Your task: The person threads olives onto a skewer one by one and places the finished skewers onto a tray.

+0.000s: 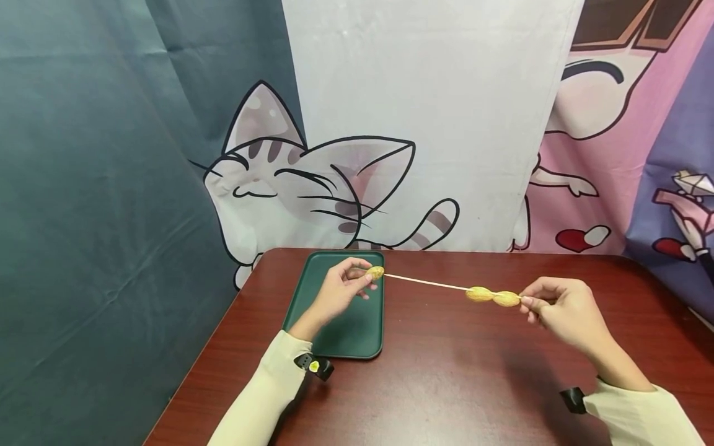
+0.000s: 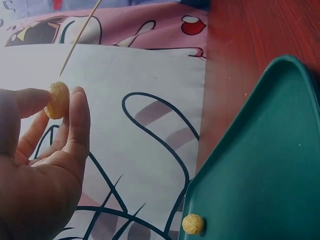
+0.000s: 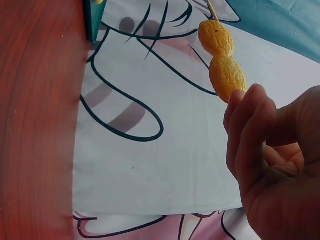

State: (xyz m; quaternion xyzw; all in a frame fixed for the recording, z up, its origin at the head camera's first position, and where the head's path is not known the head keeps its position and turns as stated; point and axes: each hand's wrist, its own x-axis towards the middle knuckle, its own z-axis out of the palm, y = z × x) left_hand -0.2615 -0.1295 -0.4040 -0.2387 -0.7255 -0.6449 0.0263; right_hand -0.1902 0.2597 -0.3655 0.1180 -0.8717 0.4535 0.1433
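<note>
Above the desk (image 1: 446,384), the right hand (image 1: 570,313) pinches the skewer (image 1: 426,282) beside 2 threaded yellow balls (image 1: 506,299), its shaft running crosswise leftward, bare tip just beside 1 loose yellow ball (image 1: 376,272) pinched in the left hand (image 1: 340,290).

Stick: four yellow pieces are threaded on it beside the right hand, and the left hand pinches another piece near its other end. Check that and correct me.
The number is wrong: two yellow pieces, not four, are threaded on the stick beside the right hand, as the head view shows. The rest stands: the left hand pinches another piece near the stick's other end.
</note>
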